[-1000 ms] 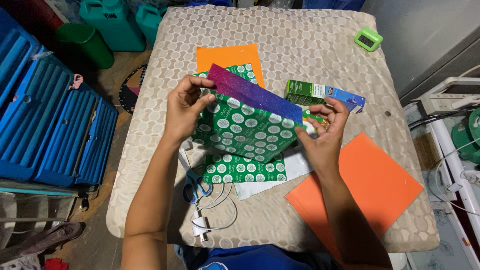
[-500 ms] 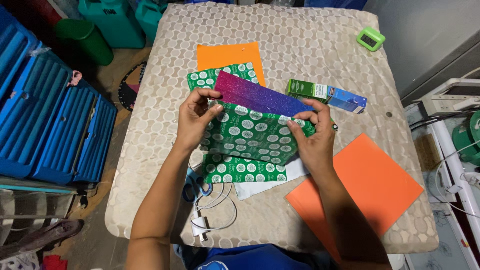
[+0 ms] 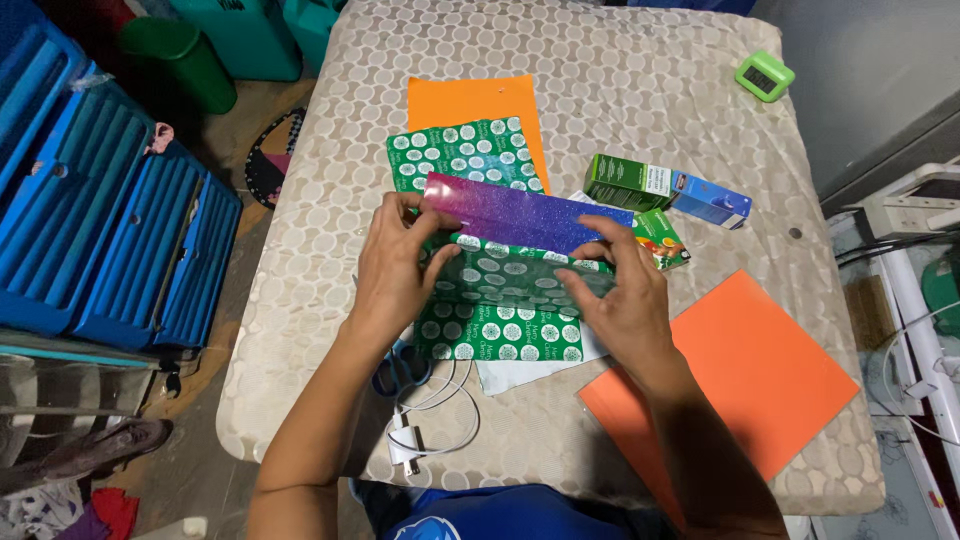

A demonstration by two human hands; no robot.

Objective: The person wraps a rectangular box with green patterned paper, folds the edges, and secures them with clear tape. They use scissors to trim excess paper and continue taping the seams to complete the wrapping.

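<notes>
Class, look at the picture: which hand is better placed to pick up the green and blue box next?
Right, probably. The right hand grips the glittery purple strip on the side nearer the green and blue box; the left hand is farther away.

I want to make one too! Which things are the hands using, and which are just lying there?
Being used:
left hand
right hand
purple glitter strip
green dotted paper

Just lying about:
orange sheet
orange paper
green and blue box
small green gadget
white charger cable
blue-handled scissors
</notes>
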